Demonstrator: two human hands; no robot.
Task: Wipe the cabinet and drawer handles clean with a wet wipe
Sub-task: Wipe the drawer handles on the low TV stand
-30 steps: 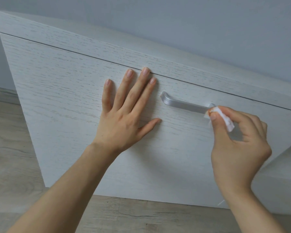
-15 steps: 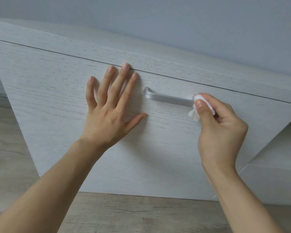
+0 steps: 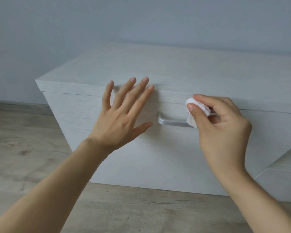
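A low white wood-grain cabinet (image 3: 141, 158) stands against the wall, with a silver bar handle (image 3: 171, 122) on its drawer front. My right hand (image 3: 222, 130) pinches a folded white wet wipe (image 3: 194, 113) between thumb and fingers, just above the handle's right part, which the hand and wipe hide. The wipe's lower edge hangs in front of the bar. My left hand (image 3: 123, 118) is spread with straight fingers in front of the drawer, just left of the handle; whether it touches the front is unclear.
The cabinet's flat top (image 3: 175, 73) reaches back to a pale grey wall (image 3: 141, 19). Wood-look flooring (image 3: 32, 148) lies to the left and in front. A second white furniture panel (image 3: 286, 179) adjoins at the lower right.
The view has risen, so the cabinet top now shows. My right hand with the wipe has lifted from the handle's right end to slightly above the bar. My left hand stays spread beside the handle.
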